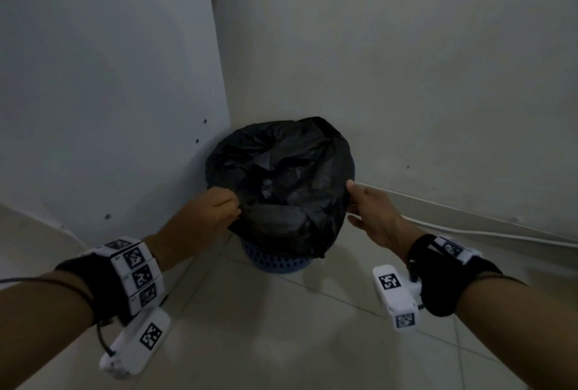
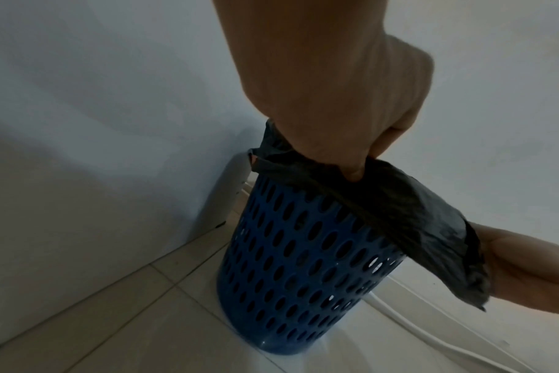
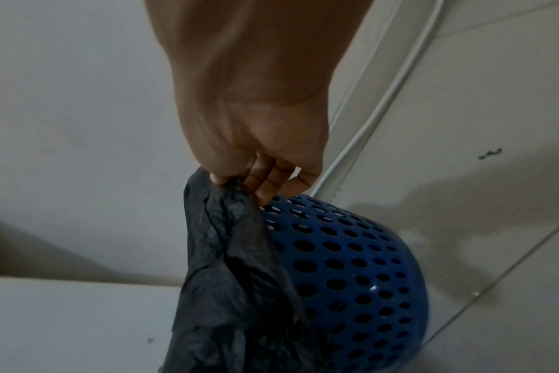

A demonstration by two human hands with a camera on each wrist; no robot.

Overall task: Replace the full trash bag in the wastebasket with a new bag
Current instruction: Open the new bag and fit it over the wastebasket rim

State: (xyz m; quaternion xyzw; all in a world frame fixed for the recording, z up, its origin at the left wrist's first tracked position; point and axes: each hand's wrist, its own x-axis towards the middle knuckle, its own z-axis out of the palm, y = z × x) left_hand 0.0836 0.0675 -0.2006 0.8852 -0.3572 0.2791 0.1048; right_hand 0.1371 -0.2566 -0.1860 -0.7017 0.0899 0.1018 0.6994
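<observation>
A black trash bag [image 1: 281, 183] lines a blue perforated wastebasket [image 1: 275, 259] that stands on the floor in a corner. The bag's mouth is spread wide and crumpled dark rubbish lies inside. My left hand [image 1: 215, 208] grips the bag's left edge [image 2: 303, 166] in curled fingers. My right hand [image 1: 366, 208] pinches the bag's right edge [image 3: 227, 202] between thumb and fingers. The blue wastebasket [image 2: 303, 265] shows under the bag in the left wrist view, and the same wastebasket [image 3: 351, 265] sits beside the hanging bag in the right wrist view.
A grey-white cabinet panel [image 1: 109, 92] stands close on the left and a wall [image 1: 406, 61] behind. A white cable [image 1: 469, 233] runs along the wall's foot on the right. The floor is pale tile [image 1: 281, 327].
</observation>
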